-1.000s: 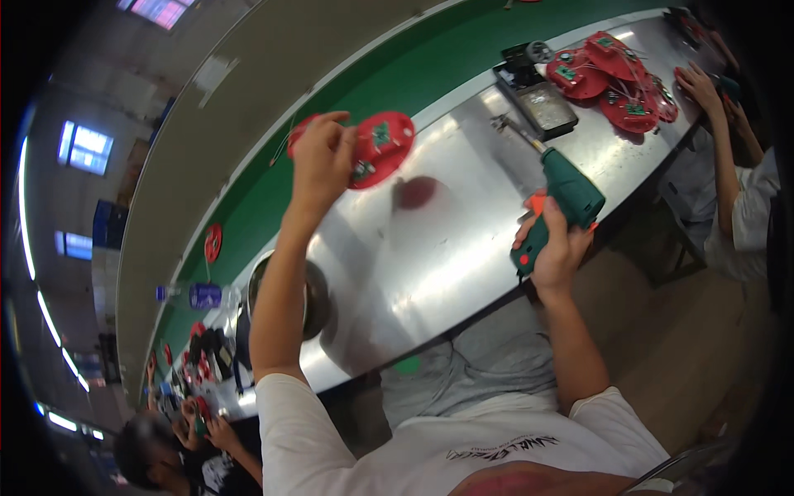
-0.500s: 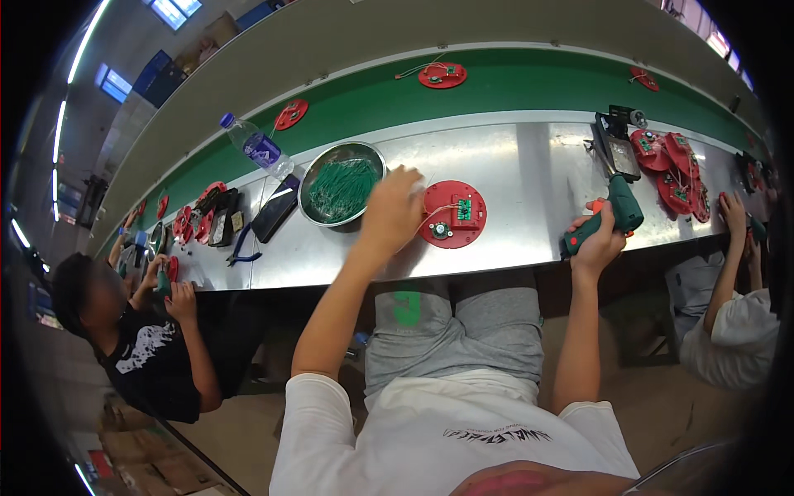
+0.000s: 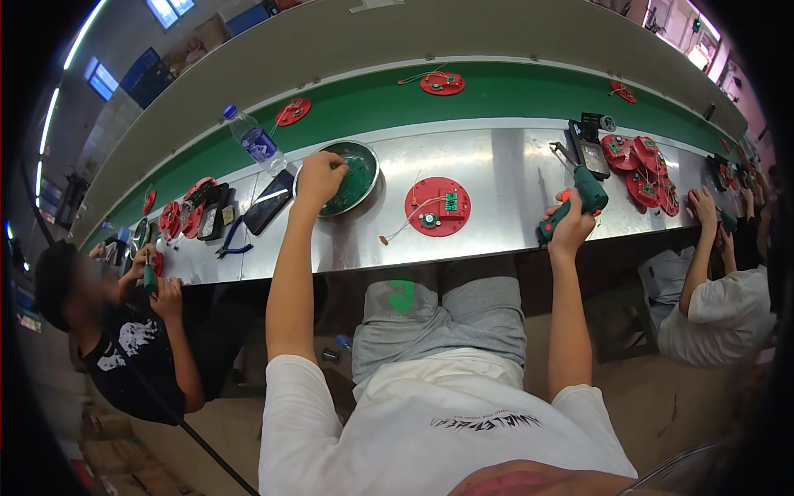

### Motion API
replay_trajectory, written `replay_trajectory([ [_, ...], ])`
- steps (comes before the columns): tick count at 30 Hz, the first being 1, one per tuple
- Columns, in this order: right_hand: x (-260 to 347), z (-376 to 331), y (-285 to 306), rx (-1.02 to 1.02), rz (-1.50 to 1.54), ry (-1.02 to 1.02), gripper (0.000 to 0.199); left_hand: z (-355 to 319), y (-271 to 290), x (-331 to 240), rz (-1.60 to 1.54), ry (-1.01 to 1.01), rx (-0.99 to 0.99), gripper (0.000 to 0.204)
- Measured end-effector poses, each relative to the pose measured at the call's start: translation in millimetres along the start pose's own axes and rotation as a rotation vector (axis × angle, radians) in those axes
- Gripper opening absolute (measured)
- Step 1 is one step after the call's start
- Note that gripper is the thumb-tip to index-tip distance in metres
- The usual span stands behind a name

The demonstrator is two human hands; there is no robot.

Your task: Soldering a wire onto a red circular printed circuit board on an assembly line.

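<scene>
In the head view, a long metal worktop (image 3: 504, 186) is backed by a green strip (image 3: 529, 89), on which red discs are spaced out. Beyond a pale partition (image 3: 463, 37), windows and strip lights are seen, and co-workers are seated at either end. A red disc (image 3: 455, 221) with a green board and loose leads is laid flat near the middle of the worktop. Just left of it is set a metal bowl (image 3: 375, 175) of green strands (image 3: 357, 177), over which the left hand (image 3: 321, 178) is held with fingers curled; whether anything is pinched cannot be told. A green gun-shaped tool (image 3: 590, 192) is gripped in the closed right hand (image 3: 571, 229), its metal tip pointed toward a black tray (image 3: 592, 157).

Writing is borne by the white shirt (image 3: 380, 446) and by the purple label of a bottle (image 3: 255, 142); the label is too small to be read.

The front edge is curved just above the thighs, and the tool's butt is held close to it. Bare metal is left between the disc and the tool; farther right, red discs are heaped (image 3: 643, 174).
</scene>
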State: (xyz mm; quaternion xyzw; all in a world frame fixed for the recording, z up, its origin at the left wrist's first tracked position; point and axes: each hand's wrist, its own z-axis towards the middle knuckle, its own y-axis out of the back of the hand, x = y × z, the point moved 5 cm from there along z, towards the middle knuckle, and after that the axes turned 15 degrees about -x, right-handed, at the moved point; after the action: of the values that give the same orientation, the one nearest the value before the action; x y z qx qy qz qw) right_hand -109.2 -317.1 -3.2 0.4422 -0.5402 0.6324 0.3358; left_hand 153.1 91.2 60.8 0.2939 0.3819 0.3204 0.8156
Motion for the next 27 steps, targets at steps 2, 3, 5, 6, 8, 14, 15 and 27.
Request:
replay_trajectory([
  [2, 1.6, -1.1, -2.2, 0.015, 0.001, 0.013, 0.028, -1.4, 7.0, 6.1, -0.116, 0.058, -0.106, 0.019],
  [3, 1.5, -1.4, -3.6, 0.021, 0.003, 0.014, 0.028, -1.1, 7.8, 9.9, -0.115, 0.060, -0.112, 0.019],
  [5, 0.8, -1.6, -3.5, 0.035, 0.008, -0.004, 0.029, 0.4, 11.1, 19.9, -0.226, 0.129, -0.163, 0.019],
  [6, 1.0, -1.9, -3.4, 0.039, 0.009, -0.003, 0.029, 1.5, 12.2, 24.1, -0.226, 0.131, -0.166, 0.019],
  [8, -1.1, -2.6, -3.7, 0.039, 0.012, -0.030, 0.029, 4.9, 16.1, 34.0, -0.317, 0.159, -0.199, 0.017],
  [14, -0.1, -4.2, -2.6, 0.036, 0.015, -0.029, 0.028, 3.5, 22.3, 33.1, -0.503, 0.234, -0.227, 0.018],
  [15, -1.3, -2.8, -1.1, 0.024, 0.014, -0.031, 0.028, 4.0, 23.2, 29.9, -0.504, 0.229, -0.216, 0.018],
  [27, 0.5, -2.4, -4.9, 0.062, 0.015, -0.031, 0.027, -5.9, 15.8, 16.6, -0.758, 0.504, -0.062, 0.013],
])
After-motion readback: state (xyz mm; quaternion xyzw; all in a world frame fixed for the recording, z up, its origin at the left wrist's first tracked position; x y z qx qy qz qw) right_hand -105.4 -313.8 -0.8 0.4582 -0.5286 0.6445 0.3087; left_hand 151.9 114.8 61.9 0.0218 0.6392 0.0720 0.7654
